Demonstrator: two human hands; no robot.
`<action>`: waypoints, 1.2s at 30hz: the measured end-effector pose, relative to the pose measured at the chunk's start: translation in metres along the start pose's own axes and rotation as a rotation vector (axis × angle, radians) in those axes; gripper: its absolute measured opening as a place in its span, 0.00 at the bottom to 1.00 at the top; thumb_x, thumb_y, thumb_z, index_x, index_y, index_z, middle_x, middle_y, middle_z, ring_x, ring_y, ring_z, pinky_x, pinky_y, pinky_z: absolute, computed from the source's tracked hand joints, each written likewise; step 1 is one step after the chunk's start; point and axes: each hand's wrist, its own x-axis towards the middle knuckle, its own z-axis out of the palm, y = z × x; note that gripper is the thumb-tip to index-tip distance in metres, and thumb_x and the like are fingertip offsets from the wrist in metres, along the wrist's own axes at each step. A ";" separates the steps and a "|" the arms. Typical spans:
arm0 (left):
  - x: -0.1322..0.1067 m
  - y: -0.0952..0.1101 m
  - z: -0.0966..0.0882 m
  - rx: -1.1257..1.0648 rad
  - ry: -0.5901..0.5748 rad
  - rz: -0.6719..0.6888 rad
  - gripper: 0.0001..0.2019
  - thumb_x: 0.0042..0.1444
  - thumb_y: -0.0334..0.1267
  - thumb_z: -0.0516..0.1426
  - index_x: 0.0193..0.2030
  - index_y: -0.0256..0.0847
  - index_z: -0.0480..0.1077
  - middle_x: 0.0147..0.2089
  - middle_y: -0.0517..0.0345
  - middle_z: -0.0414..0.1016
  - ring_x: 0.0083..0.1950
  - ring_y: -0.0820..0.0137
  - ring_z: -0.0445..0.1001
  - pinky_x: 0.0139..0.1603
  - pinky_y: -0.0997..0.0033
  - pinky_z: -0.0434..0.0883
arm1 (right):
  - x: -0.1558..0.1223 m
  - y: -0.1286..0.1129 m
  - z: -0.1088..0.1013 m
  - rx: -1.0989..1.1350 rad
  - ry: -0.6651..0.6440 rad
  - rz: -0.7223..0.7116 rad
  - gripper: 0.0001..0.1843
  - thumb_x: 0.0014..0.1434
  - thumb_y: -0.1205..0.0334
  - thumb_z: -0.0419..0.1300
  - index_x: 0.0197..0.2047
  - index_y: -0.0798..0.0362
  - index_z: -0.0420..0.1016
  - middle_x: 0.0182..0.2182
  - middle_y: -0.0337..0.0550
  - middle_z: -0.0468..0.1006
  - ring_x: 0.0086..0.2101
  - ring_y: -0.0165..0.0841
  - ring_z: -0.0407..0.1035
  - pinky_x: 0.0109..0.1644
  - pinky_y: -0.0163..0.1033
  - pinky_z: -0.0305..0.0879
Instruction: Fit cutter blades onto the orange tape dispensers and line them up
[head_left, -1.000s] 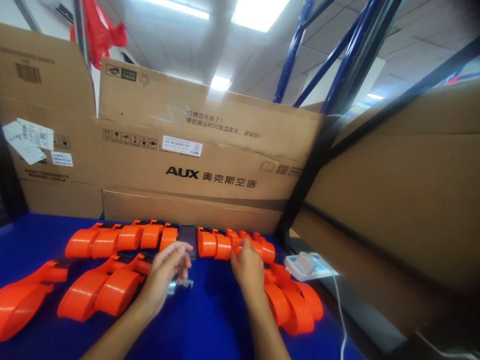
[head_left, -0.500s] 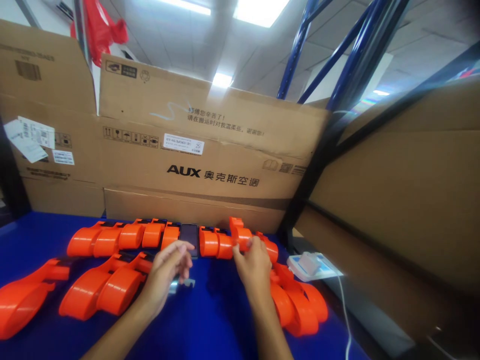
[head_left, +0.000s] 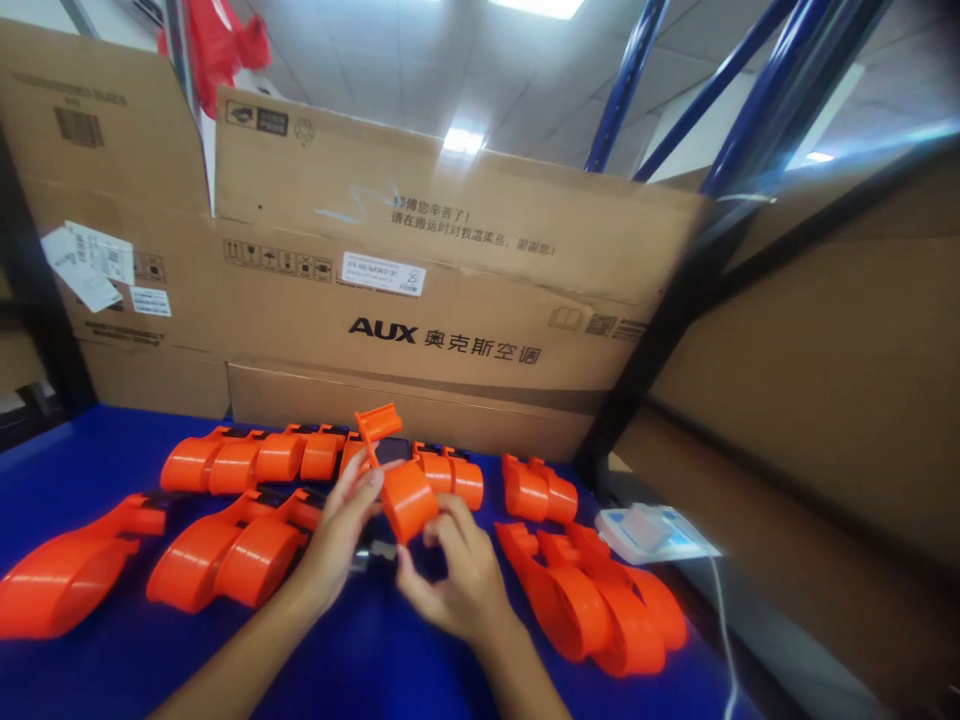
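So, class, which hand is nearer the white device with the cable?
Right. The right hand sits left of the white device; the left hand is farther left, across the held orange part.

An AUX carton [head_left: 450, 300] is standing at twelve o'clock, a white charger [head_left: 646, 526] is lying at three o'clock, a red bag [head_left: 225, 45] is hanging at eleven o'clock.
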 end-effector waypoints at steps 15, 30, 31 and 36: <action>0.000 0.008 0.001 -0.120 0.156 0.005 0.23 0.51 0.44 0.66 0.52 0.40 0.70 0.41 0.57 0.80 0.39 0.66 0.77 0.42 0.69 0.71 | 0.001 0.014 -0.003 -0.231 -0.682 0.082 0.11 0.60 0.65 0.57 0.46 0.49 0.76 0.44 0.45 0.74 0.48 0.41 0.64 0.58 0.47 0.58; -0.001 0.010 0.003 -0.073 0.129 -0.015 0.23 0.46 0.47 0.68 0.47 0.41 0.71 0.36 0.59 0.81 0.32 0.68 0.78 0.34 0.73 0.71 | -0.004 0.017 0.015 -0.297 -0.657 0.149 0.08 0.64 0.64 0.58 0.45 0.50 0.75 0.43 0.45 0.70 0.46 0.41 0.61 0.50 0.44 0.57; 0.000 0.009 0.002 -0.070 0.137 -0.019 0.24 0.46 0.47 0.68 0.47 0.42 0.71 0.36 0.59 0.81 0.32 0.68 0.78 0.34 0.72 0.71 | -0.005 0.016 0.016 -0.303 -0.648 0.163 0.08 0.63 0.64 0.58 0.46 0.50 0.74 0.44 0.46 0.70 0.47 0.41 0.61 0.51 0.45 0.57; 0.001 0.006 0.000 -0.067 0.149 -0.018 0.25 0.47 0.47 0.68 0.49 0.41 0.70 0.36 0.58 0.80 0.32 0.67 0.78 0.34 0.72 0.71 | -0.007 0.016 0.018 -0.330 -0.622 0.196 0.09 0.61 0.64 0.59 0.46 0.50 0.74 0.44 0.47 0.70 0.47 0.43 0.59 0.51 0.46 0.56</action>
